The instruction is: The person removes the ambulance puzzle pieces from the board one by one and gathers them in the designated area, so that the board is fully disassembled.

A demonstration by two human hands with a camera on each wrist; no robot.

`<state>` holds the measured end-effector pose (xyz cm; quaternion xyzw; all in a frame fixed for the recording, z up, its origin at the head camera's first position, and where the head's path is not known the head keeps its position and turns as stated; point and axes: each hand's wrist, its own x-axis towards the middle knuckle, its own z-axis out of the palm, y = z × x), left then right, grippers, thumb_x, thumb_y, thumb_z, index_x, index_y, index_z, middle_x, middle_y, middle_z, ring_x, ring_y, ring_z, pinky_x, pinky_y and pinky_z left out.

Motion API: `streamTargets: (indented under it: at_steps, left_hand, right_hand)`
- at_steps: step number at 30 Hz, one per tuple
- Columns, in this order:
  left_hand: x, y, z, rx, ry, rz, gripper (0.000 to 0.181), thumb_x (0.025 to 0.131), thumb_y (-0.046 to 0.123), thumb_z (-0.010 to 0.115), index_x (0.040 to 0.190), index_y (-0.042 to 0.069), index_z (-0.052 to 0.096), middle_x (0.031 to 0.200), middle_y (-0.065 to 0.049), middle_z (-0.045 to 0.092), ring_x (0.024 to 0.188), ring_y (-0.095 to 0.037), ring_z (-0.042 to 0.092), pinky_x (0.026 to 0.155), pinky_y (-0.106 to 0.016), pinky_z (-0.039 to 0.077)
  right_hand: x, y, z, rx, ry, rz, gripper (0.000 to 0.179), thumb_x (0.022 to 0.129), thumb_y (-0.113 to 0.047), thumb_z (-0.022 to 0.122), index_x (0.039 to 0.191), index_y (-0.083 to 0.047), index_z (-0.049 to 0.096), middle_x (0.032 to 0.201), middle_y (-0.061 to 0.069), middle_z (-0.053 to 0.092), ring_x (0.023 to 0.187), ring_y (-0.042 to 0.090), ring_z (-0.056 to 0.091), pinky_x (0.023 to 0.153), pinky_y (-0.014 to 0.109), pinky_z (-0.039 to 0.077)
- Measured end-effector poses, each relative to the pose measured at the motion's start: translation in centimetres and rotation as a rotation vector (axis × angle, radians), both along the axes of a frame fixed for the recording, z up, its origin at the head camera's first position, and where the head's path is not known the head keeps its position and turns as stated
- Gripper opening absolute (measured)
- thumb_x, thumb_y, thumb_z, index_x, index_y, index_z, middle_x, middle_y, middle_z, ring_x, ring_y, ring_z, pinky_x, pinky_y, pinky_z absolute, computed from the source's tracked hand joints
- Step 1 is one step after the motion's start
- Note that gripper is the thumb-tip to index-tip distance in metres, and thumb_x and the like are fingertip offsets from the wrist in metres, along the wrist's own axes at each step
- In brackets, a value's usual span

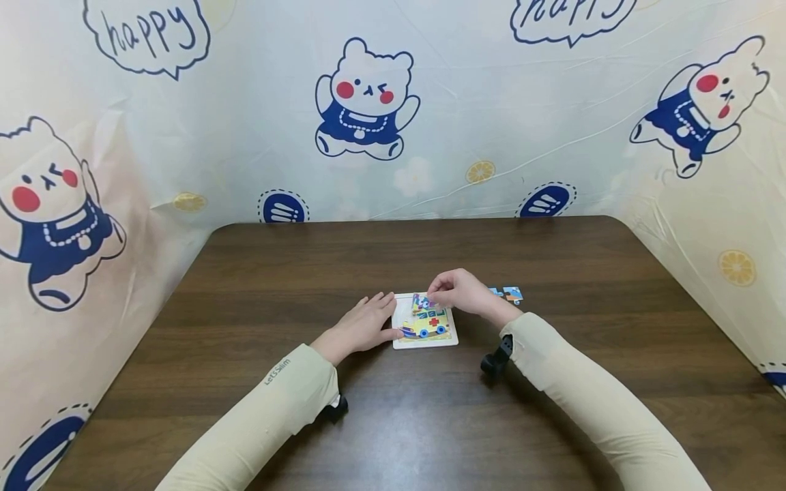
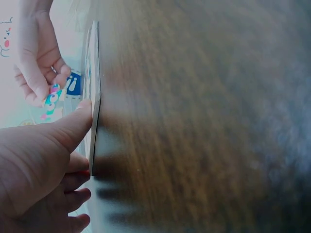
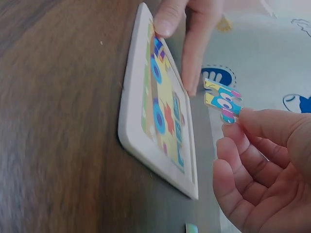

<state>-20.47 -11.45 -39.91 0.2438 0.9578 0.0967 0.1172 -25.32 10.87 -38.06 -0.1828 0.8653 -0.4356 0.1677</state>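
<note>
A white-framed jigsaw puzzle board (image 1: 426, 344) lies on the table, with a yellow ambulance picture (image 3: 167, 116) showing in its lower part. My right hand (image 1: 460, 292) pinches a jigsaw piece (image 3: 223, 101) between thumb and forefinger, above the far side of the board. That piece is yellow and blue with eyes and pink patches. My left hand (image 1: 364, 324) rests at the board's left edge, its thumb (image 2: 77, 124) on the frame and its other fingers extended along the side.
Loose jigsaw pieces (image 1: 512, 294) lie on the brown table (image 1: 393, 423) to the right of the board, partly behind the right wrist. A printed cloth (image 1: 454, 102) with cartoon bears hangs around the table's back and sides.
</note>
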Motion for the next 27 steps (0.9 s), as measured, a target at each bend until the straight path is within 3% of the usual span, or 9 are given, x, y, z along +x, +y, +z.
streamTargets:
  at_steps: [13,21,27]
  left_hand:
    - [0.0,0.0,0.0,-0.018,0.016,-0.008,0.074,0.089,0.046,0.055,0.142,0.001,0.032,0.148,-0.012,0.026,0.136,-0.028,0.019,0.107,-0.044,0.015]
    - [0.1,0.0,0.0,-0.018,0.02,-0.009,0.074,0.089,0.046,0.055,0.142,0.001,0.032,0.148,-0.012,0.026,0.136,-0.028,0.019,0.107,-0.044,0.016]
    - [0.1,0.1,0.0,-0.022,0.022,-0.009,0.074,0.089,0.046,0.056,0.142,0.001,0.032,0.148,-0.012,0.026,0.136,-0.029,0.02,0.107,-0.045,0.016]
  right_hand:
    - [-0.1,4.0,0.7,0.006,0.031,-0.039,0.014,0.088,-0.014,0.063,0.089,-0.001,0.068,0.073,0.01,0.061,0.065,0.024,0.053,0.066,0.044,0.048]
    - [-0.2,6.3,0.6,0.08,0.047,-0.036,0.013,0.088,-0.012,0.062,0.088,-0.001,0.068,0.074,0.006,0.061,0.067,0.02,0.054,0.062,0.032,0.048]
    - [-0.1,7.4,0.2,0.131,0.021,-0.017,0.01,0.088,-0.009,0.062,0.085,-0.001,0.068,0.073,0.006,0.062,0.065,0.019,0.053,0.06,0.03,0.047]
